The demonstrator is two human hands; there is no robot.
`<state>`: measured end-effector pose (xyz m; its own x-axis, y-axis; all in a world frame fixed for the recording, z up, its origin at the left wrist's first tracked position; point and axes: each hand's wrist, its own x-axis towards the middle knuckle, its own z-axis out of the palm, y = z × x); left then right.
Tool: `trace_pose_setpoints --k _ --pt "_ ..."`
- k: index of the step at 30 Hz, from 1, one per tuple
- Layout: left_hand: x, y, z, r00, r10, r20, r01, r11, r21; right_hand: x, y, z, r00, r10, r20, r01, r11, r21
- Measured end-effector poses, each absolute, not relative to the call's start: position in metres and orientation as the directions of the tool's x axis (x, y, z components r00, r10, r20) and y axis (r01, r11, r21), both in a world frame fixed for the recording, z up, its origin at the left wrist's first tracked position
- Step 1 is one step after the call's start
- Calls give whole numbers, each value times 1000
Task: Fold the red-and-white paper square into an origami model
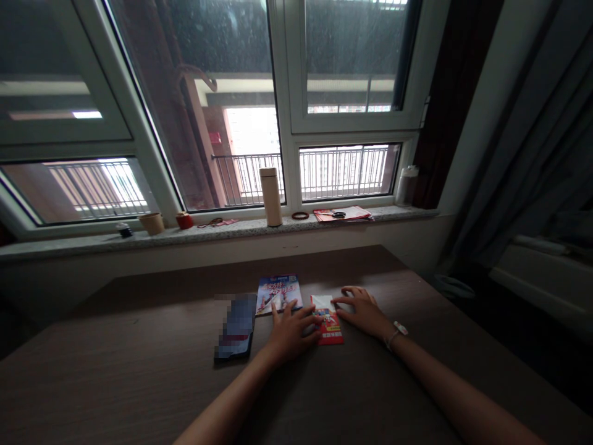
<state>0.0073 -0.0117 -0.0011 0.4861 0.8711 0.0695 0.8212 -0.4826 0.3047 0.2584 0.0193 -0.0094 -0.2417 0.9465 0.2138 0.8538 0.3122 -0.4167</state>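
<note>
Left hand (290, 330) flat, fingers spread, pressing on the small red printed paper leaflet (332, 334). Right hand (364, 312) flat and open too, fingertips at the leaflet's white far corner (nothing gripped by either). Just left of the leaflet: blue glossy booklet (278, 293), then dark flat phone (236, 330). All on the dark wooden table (139, 371). Well beyond the leaflet, tall beige cylindrical flask (271, 196) on the stone windowsill (69, 244).
</note>
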Motion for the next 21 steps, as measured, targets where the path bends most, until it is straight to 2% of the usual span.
trace_pose_setpoints --k 6,14,17,21 --pt "9 -12 0 473 878 75 828 -472 304 253 22 -12 -203 956 211 899 268 -347" --pt "10 -13 2 475 877 76 825 -474 309 250 22 -16 -194 939 285 933 266 -242" --pt "10 -15 4 469 881 68 826 -464 321 250 22 -17 -202 936 290 930 277 -243" --pt "10 -17 7 468 882 58 828 -461 319 255 20 -14 -259 924 281 887 343 -311"
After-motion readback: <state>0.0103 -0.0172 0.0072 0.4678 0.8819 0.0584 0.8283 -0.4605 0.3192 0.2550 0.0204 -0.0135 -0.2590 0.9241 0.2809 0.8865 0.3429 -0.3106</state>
